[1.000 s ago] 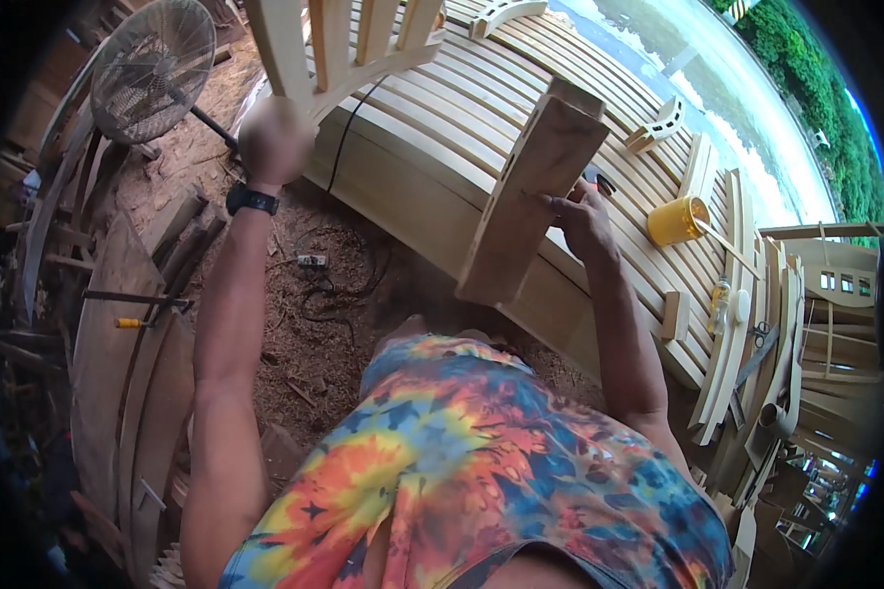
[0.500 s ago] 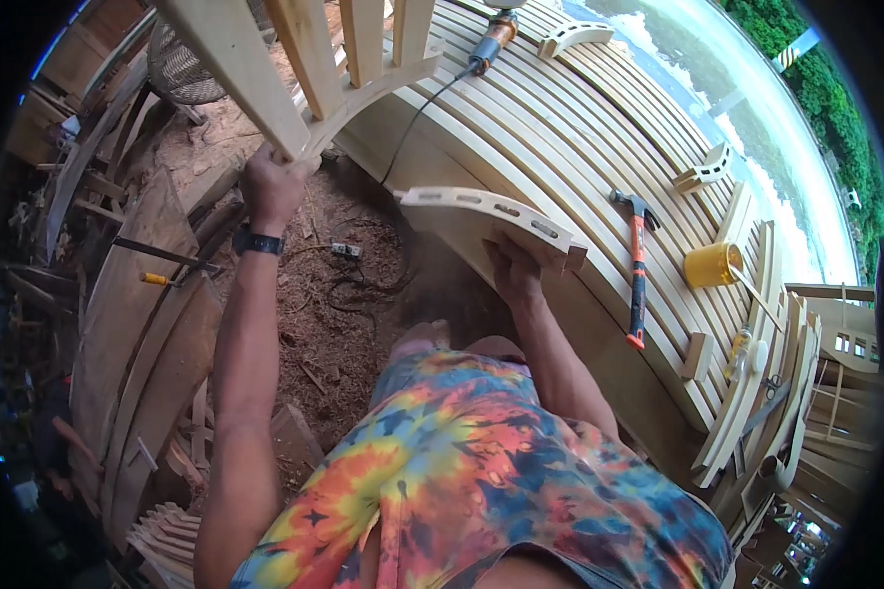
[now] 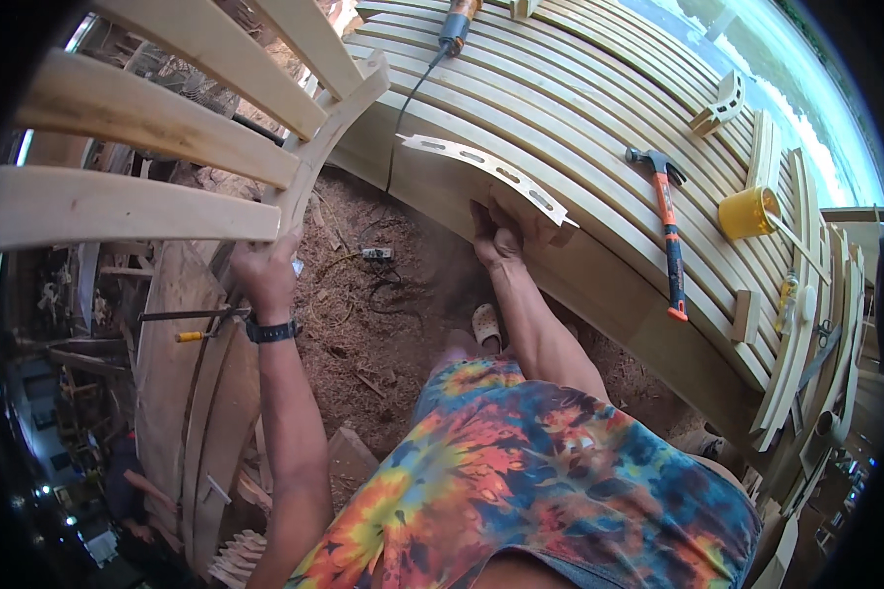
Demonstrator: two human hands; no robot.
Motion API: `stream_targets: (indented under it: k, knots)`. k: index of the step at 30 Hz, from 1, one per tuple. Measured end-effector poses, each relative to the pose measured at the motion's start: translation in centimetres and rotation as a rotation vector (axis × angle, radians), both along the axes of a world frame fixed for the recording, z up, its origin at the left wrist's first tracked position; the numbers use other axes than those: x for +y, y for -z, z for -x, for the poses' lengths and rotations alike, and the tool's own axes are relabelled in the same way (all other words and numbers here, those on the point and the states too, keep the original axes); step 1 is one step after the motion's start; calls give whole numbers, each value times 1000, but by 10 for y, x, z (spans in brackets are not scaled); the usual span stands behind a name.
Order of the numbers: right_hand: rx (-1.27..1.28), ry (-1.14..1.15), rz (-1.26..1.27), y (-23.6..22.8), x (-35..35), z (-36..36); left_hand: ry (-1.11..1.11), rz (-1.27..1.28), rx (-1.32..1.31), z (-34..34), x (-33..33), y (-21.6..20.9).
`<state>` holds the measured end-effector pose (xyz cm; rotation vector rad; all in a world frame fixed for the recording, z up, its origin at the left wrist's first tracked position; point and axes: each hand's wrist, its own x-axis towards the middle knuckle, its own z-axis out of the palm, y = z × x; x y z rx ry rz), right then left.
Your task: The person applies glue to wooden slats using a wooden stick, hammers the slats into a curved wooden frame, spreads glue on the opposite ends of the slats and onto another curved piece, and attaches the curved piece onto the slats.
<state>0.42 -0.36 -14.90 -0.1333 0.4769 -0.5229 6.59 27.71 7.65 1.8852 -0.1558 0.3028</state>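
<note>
My left hand (image 3: pixel 267 275) grips the near end of a curved rail (image 3: pixel 309 162), part of a pale wooden slatted frame with several slats (image 3: pixel 147 113) fanning to the left. In my right hand (image 3: pixel 499 236) is a separate curved wooden rail (image 3: pixel 491 175), its row of oblong slots facing up. The fingers hold it from below, partly hidden by the wood. This slotted rail is beside the edge of a large slatted wooden surface (image 3: pixel 550 118). Between the two pieces there is a gap, and they do not touch.
A claw hammer (image 3: pixel 666 221), a yellow pot (image 3: pixel 746 212) with a stick, a slotted block (image 3: pixel 720 103) and a corded power tool (image 3: pixel 456 27) lie on the slatted surface. Sawdust covers the floor around a socket block (image 3: pixel 376 254). Boards (image 3: pixel 172 363) lean at left.
The slatted frame has tilted down and swung left with my left hand, so more slats show. My right hand and the slotted rail have shifted slightly left. The whole view has turned.
</note>
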Motion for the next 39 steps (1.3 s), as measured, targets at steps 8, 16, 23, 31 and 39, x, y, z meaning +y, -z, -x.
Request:
stream_targets:
  k: [8,16,23,31,39]
  knots:
    - [163,53,-68,18,7,-12,2,-160,-72,-5,8,8]
    - [484,-47,-66,1,16,-18,-13,-128,-44,-2,-3,4]
    - [543,-211,-165,-8,-8,2,-32,-122,-20,7,-20,-7]
    - [381,-138,-174,-28,-9,7,-29,-111,-65,4,-19,-3]
    - [320,-108,-218,-27,-2,1,-35,-48,-71,4,-24,1]
